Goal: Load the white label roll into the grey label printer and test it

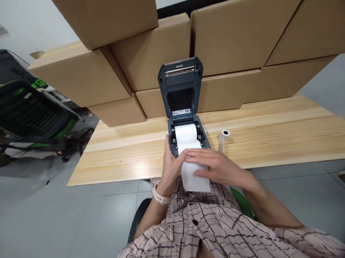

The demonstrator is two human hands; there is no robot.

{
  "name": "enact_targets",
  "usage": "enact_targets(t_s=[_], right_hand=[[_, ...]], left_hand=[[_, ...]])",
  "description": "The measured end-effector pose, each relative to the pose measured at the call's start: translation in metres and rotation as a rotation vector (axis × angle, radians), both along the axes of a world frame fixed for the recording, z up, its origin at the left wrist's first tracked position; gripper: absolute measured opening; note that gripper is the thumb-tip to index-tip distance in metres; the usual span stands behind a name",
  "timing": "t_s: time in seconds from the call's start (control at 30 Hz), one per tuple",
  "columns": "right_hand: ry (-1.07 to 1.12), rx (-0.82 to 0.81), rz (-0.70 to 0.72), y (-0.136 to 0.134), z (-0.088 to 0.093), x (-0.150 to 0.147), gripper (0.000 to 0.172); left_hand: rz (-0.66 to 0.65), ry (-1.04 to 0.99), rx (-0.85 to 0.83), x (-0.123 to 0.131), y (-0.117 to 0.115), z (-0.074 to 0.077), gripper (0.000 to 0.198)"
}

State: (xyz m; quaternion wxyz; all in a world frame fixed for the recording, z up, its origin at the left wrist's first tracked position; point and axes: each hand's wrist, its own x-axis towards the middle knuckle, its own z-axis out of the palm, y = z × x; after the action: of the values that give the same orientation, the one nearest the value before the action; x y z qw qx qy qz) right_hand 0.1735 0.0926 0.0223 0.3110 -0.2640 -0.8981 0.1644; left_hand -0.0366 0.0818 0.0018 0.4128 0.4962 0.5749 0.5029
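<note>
A dark grey label printer [171,123] stands at the table's front edge with its lid [179,82] raised. Inside sits a roll of white label paper [185,132], and its strip [195,178] runs over the printer's front and hangs past the table edge. My left hand [172,165] is open at the printer's left front corner, fingers stretched along its side, thumb spread toward the strip. Across the strip lies my right hand [216,165], slightly blurred, with its fingers stretched out over the paper. Firm contact with the paper is hard to make out.
A small white roll [225,133] with a loose tail stands right of the printer on the wooden table [127,146]. Stacked cardboard boxes [228,33] line the table's back, close behind the lid. At left are a black-and-green mesh chair [24,110] and part of another person.
</note>
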Motion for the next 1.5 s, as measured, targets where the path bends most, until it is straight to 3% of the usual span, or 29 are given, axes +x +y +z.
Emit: enact_targets(t_s=[0.07,0.17,0.23,0.3,0.4,0.5,0.6,0.7,0.8,0.97,1.13,1.5], right_hand=[[0.212,-0.048,-0.085,0.029,0.016,0.012,0.024],[0.529,0.063,-0.383,0.101,0.045,0.018,0.024],[0.585,0.026,-0.369,0.161,0.064,0.011,0.043],[0.601,-0.124,-0.296,0.213,0.079,-0.002,0.056],[0.585,-0.299,-0.161,0.252,0.092,-0.018,0.096],[0.628,-0.24,-0.149,0.224,0.086,-0.02,0.098],[0.66,-0.045,-0.145,0.152,0.064,-0.013,0.07],[0.538,0.036,-0.121,0.082,0.036,-0.007,0.059],[0.379,0.064,-0.106,0.042,0.014,-0.004,0.042],[0.315,0.023,-0.215,0.021,-0.005,-0.007,0.041],[0.287,-0.003,-0.326,0.009,-0.016,-0.014,0.046],[0.322,-0.002,-0.392,0.005,-0.026,-0.019,0.048]], left_hand=[[-0.026,-0.062,-0.047,0.004,-0.018,-0.003,0.113],[-0.035,-0.159,-0.123,0.006,-0.036,-0.008,0.117],[-0.031,-0.173,-0.15,0.006,-0.043,-0.01,0.117],[-0.037,-0.146,-0.151,0.005,-0.046,-0.012,0.116],[-0.043,-0.097,-0.135,0.004,-0.048,-0.012,0.115],[-0.026,-0.074,-0.144,0.003,-0.048,-0.01,0.115],[-0.022,-0.059,-0.142,0.003,-0.048,-0.008,0.114],[-0.064,-0.103,-0.102,0.003,-0.05,-0.009,0.115],[-0.089,-0.194,-0.066,0.001,-0.052,-0.012,0.126],[0.026,-0.185,0.026,-0.004,-0.036,-0.009,0.109],[0.011,-0.11,-0.016,0.0,-0.013,-0.006,0.1],[0.013,-0.094,0.084,0.007,-0.016,0.001,0.077]])
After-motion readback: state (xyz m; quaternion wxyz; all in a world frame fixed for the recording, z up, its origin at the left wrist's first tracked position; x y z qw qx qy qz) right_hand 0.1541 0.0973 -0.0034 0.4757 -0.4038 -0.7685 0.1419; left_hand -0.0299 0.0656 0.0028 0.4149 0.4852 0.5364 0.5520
